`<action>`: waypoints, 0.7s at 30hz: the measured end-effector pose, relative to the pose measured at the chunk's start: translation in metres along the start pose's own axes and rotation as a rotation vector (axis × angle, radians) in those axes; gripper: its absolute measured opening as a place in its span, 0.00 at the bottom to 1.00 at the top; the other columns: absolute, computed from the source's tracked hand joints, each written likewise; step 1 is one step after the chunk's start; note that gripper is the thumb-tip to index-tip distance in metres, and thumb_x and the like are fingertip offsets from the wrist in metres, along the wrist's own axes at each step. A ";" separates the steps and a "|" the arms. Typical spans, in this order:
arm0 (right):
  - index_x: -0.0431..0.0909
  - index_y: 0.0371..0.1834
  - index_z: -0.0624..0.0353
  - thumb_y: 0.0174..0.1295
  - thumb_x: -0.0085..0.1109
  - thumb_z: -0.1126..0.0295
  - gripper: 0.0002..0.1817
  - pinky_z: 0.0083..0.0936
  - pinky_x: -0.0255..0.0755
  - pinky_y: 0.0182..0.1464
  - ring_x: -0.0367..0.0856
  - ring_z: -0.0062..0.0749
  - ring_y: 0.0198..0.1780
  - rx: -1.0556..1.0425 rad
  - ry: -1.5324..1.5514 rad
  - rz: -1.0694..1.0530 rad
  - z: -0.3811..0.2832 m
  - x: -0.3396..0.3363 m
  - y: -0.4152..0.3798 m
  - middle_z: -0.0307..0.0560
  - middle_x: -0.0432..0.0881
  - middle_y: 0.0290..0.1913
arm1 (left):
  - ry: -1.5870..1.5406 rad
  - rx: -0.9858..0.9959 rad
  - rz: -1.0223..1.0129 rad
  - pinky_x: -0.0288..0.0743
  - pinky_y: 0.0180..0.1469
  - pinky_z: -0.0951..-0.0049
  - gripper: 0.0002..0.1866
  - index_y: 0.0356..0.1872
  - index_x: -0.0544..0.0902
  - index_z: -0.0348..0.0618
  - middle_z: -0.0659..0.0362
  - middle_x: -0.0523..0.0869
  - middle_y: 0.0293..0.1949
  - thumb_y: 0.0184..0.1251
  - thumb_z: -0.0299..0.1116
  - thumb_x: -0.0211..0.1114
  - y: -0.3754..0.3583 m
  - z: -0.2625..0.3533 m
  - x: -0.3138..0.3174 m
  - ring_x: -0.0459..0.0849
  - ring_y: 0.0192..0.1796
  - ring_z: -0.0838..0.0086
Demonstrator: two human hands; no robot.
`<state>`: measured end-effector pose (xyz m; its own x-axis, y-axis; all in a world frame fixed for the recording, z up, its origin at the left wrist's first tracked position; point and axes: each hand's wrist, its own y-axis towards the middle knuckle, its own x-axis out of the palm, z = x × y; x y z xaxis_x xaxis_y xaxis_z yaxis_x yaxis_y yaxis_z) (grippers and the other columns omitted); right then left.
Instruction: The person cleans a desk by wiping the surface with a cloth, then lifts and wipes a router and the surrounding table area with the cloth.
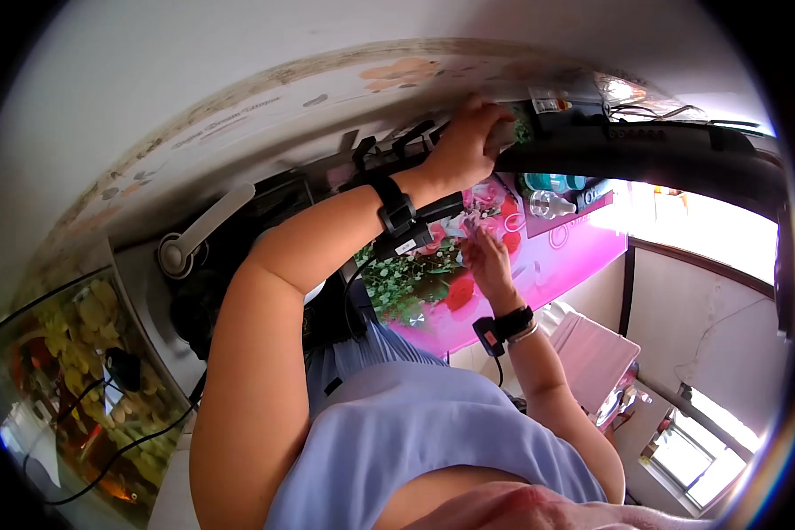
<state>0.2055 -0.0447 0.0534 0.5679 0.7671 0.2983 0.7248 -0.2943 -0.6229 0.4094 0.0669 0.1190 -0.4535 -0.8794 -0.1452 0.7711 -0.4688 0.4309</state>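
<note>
My left hand (471, 144) reaches forward to the back of the table, close to the black screen-like panel (654, 146). Its fingers are curled round a small greyish thing (502, 135) whose kind I cannot tell. Nearer to me and lower, my right hand (488, 258) hovers over the pink flowered tabletop cover (468, 296). The fingers of this hand are drawn together, and what lies between them is too small to name. Both wrists wear black straps with small boxes and cables.
Right of my hands stand a clear bottle (549, 205), a teal container (552, 182) and a dark tube (595, 193). A fish tank (88, 380) is at far left, beside a white-armed device (208, 231). A pink chair-like panel (596, 353) stands at the right.
</note>
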 end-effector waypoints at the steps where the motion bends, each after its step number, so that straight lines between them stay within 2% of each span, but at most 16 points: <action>1: 0.75 0.35 0.56 0.71 0.52 0.61 0.11 0.17 0.69 0.28 0.77 0.23 0.25 0.034 0.008 0.024 0.007 -0.006 -0.004 0.41 0.80 0.27 | -0.001 0.002 -0.005 0.73 0.53 0.64 0.22 0.49 0.77 0.40 0.52 0.78 0.49 0.50 0.19 0.67 0.004 -0.001 0.006 0.79 0.52 0.60; 3: 0.75 0.36 0.56 0.71 0.52 0.62 0.11 0.17 0.69 0.28 0.77 0.23 0.26 0.067 0.019 0.049 0.013 -0.013 -0.014 0.41 0.81 0.28 | -0.246 0.140 0.049 0.74 0.55 0.65 0.23 0.53 0.75 0.42 0.50 0.77 0.50 0.54 0.17 0.62 0.015 -0.005 0.016 0.78 0.52 0.56; 4: 0.75 0.36 0.56 0.71 0.52 0.62 0.11 0.17 0.70 0.29 0.77 0.23 0.26 0.068 0.013 0.054 0.015 -0.015 -0.018 0.41 0.81 0.28 | -0.247 0.141 0.045 0.74 0.55 0.65 0.23 0.53 0.75 0.42 0.50 0.77 0.50 0.54 0.17 0.62 0.022 0.005 0.008 0.78 0.52 0.56; 5: 0.76 0.37 0.57 0.71 0.51 0.62 0.11 0.17 0.70 0.30 0.77 0.23 0.27 0.069 0.007 0.058 0.016 -0.017 -0.022 0.41 0.81 0.29 | -0.285 -0.180 -0.246 0.73 0.57 0.64 0.23 0.56 0.73 0.43 0.50 0.76 0.52 0.56 0.17 0.59 0.033 0.014 -0.001 0.77 0.55 0.55; 7: 0.76 0.38 0.57 0.71 0.51 0.62 0.10 0.16 0.70 0.30 0.78 0.23 0.28 0.060 -0.044 0.025 0.017 -0.027 -0.024 0.40 0.81 0.30 | -0.312 -0.497 -0.539 0.73 0.59 0.64 0.24 0.58 0.71 0.43 0.50 0.76 0.54 0.59 0.18 0.56 0.037 0.004 -0.001 0.76 0.57 0.54; 9: 0.76 0.40 0.56 0.72 0.50 0.63 0.10 0.16 0.71 0.31 0.79 0.23 0.30 0.052 -0.095 -0.008 0.015 -0.033 -0.024 0.40 0.81 0.31 | 0.525 0.466 -0.423 0.73 0.60 0.62 0.25 0.62 0.68 0.45 0.52 0.74 0.58 0.61 0.20 0.54 0.024 -0.042 0.019 0.75 0.59 0.56; 13: 0.76 0.41 0.56 0.71 0.50 0.62 0.10 0.15 0.70 0.30 0.78 0.22 0.28 0.050 -0.124 -0.010 0.009 -0.030 -0.028 0.40 0.81 0.31 | 0.533 0.461 -0.444 0.73 0.59 0.60 0.28 0.64 0.66 0.46 0.55 0.72 0.61 0.59 0.21 0.54 0.031 -0.041 0.027 0.75 0.60 0.57; 16: 0.76 0.40 0.56 0.71 0.51 0.61 0.11 0.15 0.69 0.29 0.78 0.21 0.28 0.041 -0.143 -0.007 0.010 -0.033 -0.029 0.40 0.81 0.31 | 0.603 0.480 -0.395 0.74 0.58 0.61 0.28 0.63 0.67 0.46 0.55 0.71 0.62 0.59 0.26 0.57 0.036 -0.040 0.033 0.76 0.59 0.57; 18: 0.77 0.39 0.56 0.71 0.51 0.61 0.11 0.15 0.69 0.29 0.78 0.21 0.28 0.032 -0.163 -0.012 0.012 -0.034 -0.030 0.40 0.81 0.30 | 0.698 0.515 -0.347 0.74 0.57 0.62 0.27 0.61 0.68 0.42 0.52 0.69 0.62 0.58 0.32 0.59 0.040 -0.044 0.042 0.77 0.57 0.56; 21: 0.76 0.34 0.55 0.71 0.51 0.58 0.13 0.15 0.70 0.32 0.78 0.18 0.28 0.029 -0.206 -0.044 0.016 -0.032 -0.035 0.38 0.82 0.29 | 0.666 0.484 -0.359 0.75 0.55 0.64 0.28 0.60 0.68 0.38 0.48 0.70 0.60 0.56 0.33 0.60 0.043 -0.044 0.049 0.78 0.55 0.57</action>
<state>0.1554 -0.0499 0.0542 0.4421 0.8801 0.1734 0.7339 -0.2438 -0.6340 0.4405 -0.0001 0.0912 -0.1620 -0.6233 -0.7650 0.2917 -0.7709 0.5663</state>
